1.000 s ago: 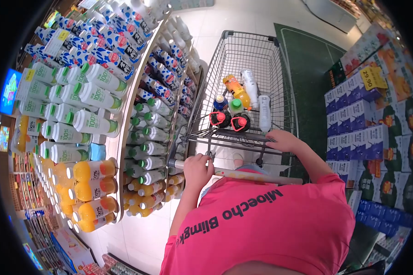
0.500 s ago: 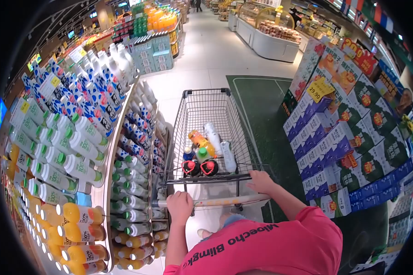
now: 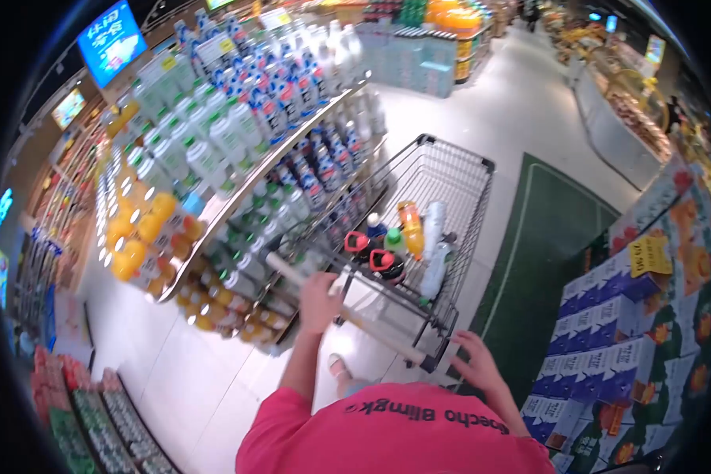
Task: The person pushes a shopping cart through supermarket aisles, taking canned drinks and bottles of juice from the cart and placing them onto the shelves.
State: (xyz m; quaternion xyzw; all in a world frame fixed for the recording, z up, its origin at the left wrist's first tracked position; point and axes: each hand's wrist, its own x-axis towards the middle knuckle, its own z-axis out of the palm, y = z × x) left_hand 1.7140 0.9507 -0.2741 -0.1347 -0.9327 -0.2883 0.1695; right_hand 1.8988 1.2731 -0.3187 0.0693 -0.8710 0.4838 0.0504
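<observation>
My left hand [image 3: 320,302] is wrapped around the handle [image 3: 375,330] of a wire shopping cart [image 3: 482,213]. My right hand [image 3: 475,362] is off the handle, just beyond its right end, with fingers apart and nothing in them. Inside the cart lie an orange drink bottle [image 3: 411,229], a clear bottle [image 3: 434,272] and a pale bottle [image 3: 434,221]. Nearer the handle stand two dark bottles with red carrying loops [image 3: 387,262], a green-capped bottle [image 3: 394,239] and a dark blue bottle with a white cap [image 3: 375,225].
To the left, close to the cart, is a shelf display [image 3: 253,186] of milk and juice bottles. Stacked purple and white cartons [image 3: 600,355] with a yellow price sign [image 3: 650,255] stand at the right. A green mat [image 3: 529,237] lies between them and the cart. Glass-topped counters [image 3: 608,118] line the far right.
My right hand has let go of the handle and opened. The cart now sits angled in view, its front toward the upper right. The view has swung left; my left hand stays on the handle.
</observation>
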